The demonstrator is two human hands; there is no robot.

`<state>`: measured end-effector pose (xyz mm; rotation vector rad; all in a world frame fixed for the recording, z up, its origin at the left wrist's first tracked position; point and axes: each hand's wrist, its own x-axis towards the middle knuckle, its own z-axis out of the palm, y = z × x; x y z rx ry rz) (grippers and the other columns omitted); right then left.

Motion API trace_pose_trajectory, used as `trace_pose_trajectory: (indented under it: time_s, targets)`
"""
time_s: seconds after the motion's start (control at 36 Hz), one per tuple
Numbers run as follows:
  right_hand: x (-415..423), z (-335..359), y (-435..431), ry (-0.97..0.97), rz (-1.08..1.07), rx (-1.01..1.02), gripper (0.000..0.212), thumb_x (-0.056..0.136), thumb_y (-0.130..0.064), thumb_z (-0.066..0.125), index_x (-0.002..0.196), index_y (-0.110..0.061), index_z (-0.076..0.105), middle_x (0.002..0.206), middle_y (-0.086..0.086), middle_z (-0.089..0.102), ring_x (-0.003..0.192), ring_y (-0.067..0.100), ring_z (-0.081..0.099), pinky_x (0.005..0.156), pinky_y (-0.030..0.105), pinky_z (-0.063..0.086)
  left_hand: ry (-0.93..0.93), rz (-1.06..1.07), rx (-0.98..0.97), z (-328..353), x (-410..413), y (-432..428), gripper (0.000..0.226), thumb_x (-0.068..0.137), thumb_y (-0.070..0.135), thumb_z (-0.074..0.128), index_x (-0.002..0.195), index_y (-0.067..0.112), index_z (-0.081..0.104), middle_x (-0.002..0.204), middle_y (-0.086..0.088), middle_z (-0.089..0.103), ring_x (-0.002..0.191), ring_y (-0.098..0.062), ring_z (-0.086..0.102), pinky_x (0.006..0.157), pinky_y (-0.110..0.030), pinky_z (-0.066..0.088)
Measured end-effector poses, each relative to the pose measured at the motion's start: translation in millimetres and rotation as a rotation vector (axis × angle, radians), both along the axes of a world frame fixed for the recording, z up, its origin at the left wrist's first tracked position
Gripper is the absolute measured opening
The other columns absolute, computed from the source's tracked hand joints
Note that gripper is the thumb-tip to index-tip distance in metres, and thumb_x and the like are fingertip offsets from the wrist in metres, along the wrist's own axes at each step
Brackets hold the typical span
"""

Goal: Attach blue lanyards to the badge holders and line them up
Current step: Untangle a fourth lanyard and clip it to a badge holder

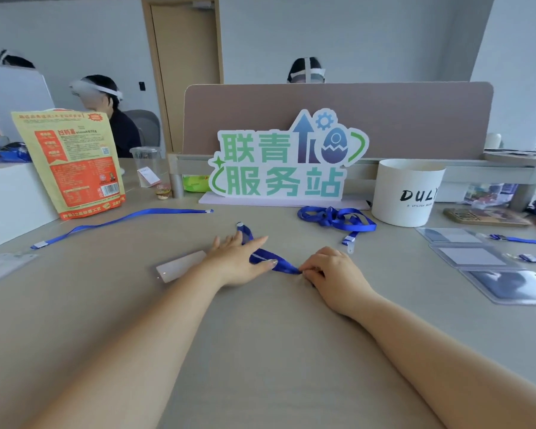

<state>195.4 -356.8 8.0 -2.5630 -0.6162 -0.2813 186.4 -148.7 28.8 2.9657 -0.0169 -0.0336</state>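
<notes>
A blue lanyard (pixel 271 261) lies on the table between my hands. My left hand (pixel 239 258) rests flat on it with straight fingers, partly covering a clear badge holder (pixel 180 269). My right hand (pixel 334 270) pinches the lanyard's near end between thumb and fingers. A straightened lanyard (pixel 121 222) lies at the far left, running to a badge holder (pixel 3 266) at the table's left edge. A bunched lanyard (pixel 338 219) sits in front of the white tub. Three badge holders (pixel 477 258) with lanyards lie in a row at the right.
A green and white sign (pixel 279 162) stands at the back centre before a brown divider (pixel 384 119). A white tub (pixel 404 193) sits to its right, an orange snack bag (pixel 75 162) and a plastic cup (pixel 146 164) to the left. People sit beyond.
</notes>
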Motion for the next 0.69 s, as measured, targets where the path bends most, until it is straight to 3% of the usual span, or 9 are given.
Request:
trace_pose_trajectory:
  time_s: [0.11,0.17,0.22,0.28,0.36,0.44,0.58,0.64,0.69]
  targets:
    - [5.7,-1.1,-1.8,0.051,-0.042,0.067,0.015,0.094,-0.019,0.048,0.090,-0.020,0.063,0.112,-0.001,0.058,0.107,0.022,0.053,0.081,0.029,0.041,-0.002,-0.115,-0.067,-6.4,-7.0,-19.1,0.049,0.100,0.049,0.026,0.146,0.032,0.031,0.157,-0.006,0.021,0.146,-0.022,0.011,0.117,-0.040,0.001]
    - [7.2,-0.7,0.7,0.090,-0.059,0.067,0.017,0.098,-0.027,0.041,0.095,-0.020,0.057,0.114,0.002,0.060,0.111,0.026,0.053,0.079,0.029,0.039,-0.002,-0.164,-0.166,-3.4,-15.7,-23.2,0.044,0.101,0.042,0.031,0.142,0.029,0.040,0.155,0.001,0.027,0.145,-0.024,0.015,0.116,-0.036,0.007]
    - [4.3,2.8,1.8,0.158,-0.044,0.095,0.039,0.099,-0.043,0.035,0.126,-0.020,0.050,0.132,0.003,0.054,0.126,0.025,0.046,0.096,0.032,0.038,0.017,-0.222,-0.295,-1.3,-24.8,-22.3,0.039,0.101,0.037,0.038,0.138,0.029,0.047,0.152,0.008,0.034,0.142,-0.020,0.025,0.113,-0.030,0.015]
    - [-1.2,7.5,0.9,0.206,0.040,0.077,0.065,0.093,-0.059,0.033,0.146,-0.022,0.028,0.151,0.000,0.034,0.139,0.020,0.031,0.111,0.033,0.025,0.034,-0.280,-0.382,-1.9,-28.7,-17.5,0.033,0.098,0.031,0.049,0.131,0.033,0.055,0.138,0.011,0.052,0.129,-0.012,0.045,0.108,-0.028,0.031]
    - [-5.9,10.4,-0.6,0.189,0.154,-0.055,0.090,0.080,-0.072,0.041,0.151,-0.026,0.008,0.158,-0.007,0.013,0.146,0.012,0.009,0.118,0.032,0.008,0.071,-0.293,-0.441,-1.1,-28.6,-11.1,0.029,0.091,0.026,0.061,0.119,0.037,0.061,0.118,0.014,0.064,0.110,-0.004,0.058,0.101,-0.030,0.043]
    - [-0.6,8.2,-0.5,0.162,0.202,-0.126,0.104,0.070,-0.081,0.046,0.150,-0.030,0.005,0.159,-0.011,0.007,0.147,0.009,0.001,0.120,0.037,0.002,0.118,-0.285,-0.564,0.8,-28.3,-9.1,0.035,0.086,0.016,0.068,0.116,0.030,0.060,0.122,0.013,0.062,0.114,-0.001,0.056,0.103,-0.025,0.042]
    - [8.9,4.7,5.3,0.166,0.230,-0.226,0.069,0.080,-0.071,0.045,0.142,-0.046,0.027,0.157,-0.019,0.015,0.147,0.009,0.001,0.120,0.040,0.002,0.142,-0.282,-0.712,1.7,-28.2,-2.4,0.038,0.079,-0.006,0.064,0.105,0.021,0.054,0.120,0.010,0.062,0.113,0.006,0.055,0.085,-0.012,0.046]
    - [12.0,3.4,6.2,0.129,0.230,-0.195,0.055,0.085,-0.057,0.053,0.137,-0.045,0.038,0.152,-0.016,0.029,0.146,0.010,0.013,0.119,0.038,0.009,0.140,-0.268,-0.742,3.6,-28.5,2.3,0.037,0.079,-0.006,0.060,0.105,0.020,0.053,0.121,0.012,0.062,0.113,0.008,0.055,0.074,-0.014,0.048]
    - [16.2,1.0,5.3,0.077,0.237,-0.095,0.045,0.085,-0.038,0.061,0.129,-0.035,0.053,0.139,-0.009,0.050,0.135,0.016,0.037,0.112,0.034,0.027,0.122,-0.247,-0.738,5.7,-28.9,6.9,0.038,0.076,-0.001,0.061,0.105,0.024,0.053,0.121,0.014,0.060,0.116,0.009,0.052,0.080,-0.021,0.050]
